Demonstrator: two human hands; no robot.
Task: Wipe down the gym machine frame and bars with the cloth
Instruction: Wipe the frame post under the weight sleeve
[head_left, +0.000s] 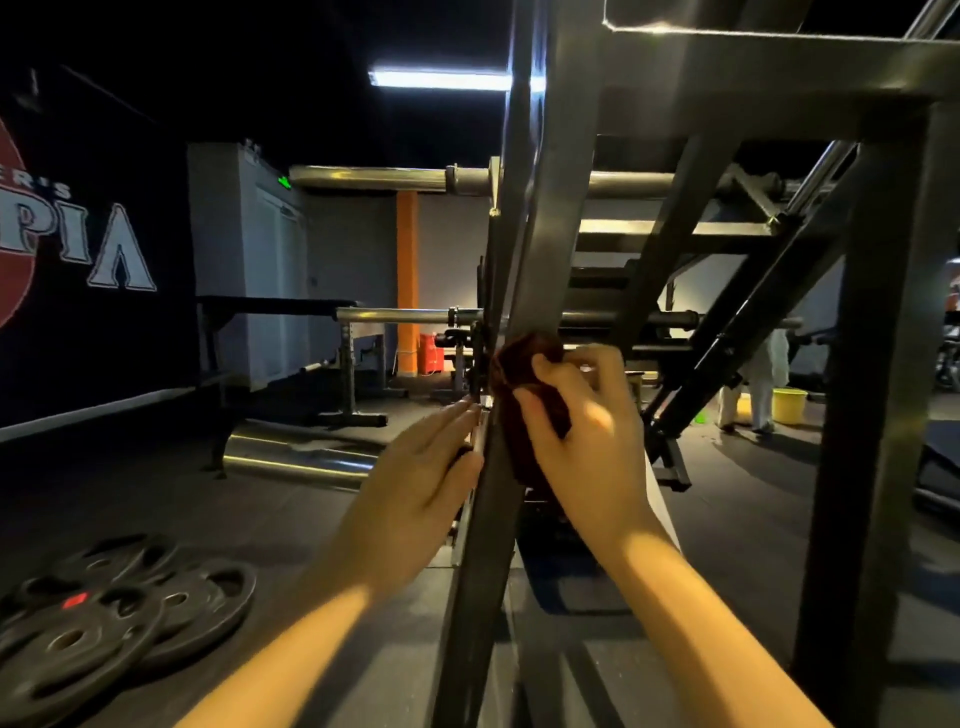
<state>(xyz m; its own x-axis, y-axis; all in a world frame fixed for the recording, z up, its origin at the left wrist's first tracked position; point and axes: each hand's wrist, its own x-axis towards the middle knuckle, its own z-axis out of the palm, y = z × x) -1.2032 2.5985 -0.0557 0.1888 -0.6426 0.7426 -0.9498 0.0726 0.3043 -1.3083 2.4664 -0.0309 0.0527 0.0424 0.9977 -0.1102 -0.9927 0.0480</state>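
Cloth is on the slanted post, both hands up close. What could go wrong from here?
1. Fingers of the left hand lie straight along the slanted post, near the dark bracket; sliding up could scrape or pinch them.
2. The cloth, bunched in the right hand, may snag on that bracket.
3. The weight plates lie loose on the floor to the left: a trip hazard on a sidestep.

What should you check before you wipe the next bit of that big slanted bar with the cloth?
1. Right hand grips the cloth: ok.
2. Cloth touches the slanted bar: ok.
3. Left hand rests against the bar's edge, fingers straight: ok.
4. Weight plates lie on the floor, away from both hands: ok.
5. Dirt left on the bar: cannot tell, too dark.
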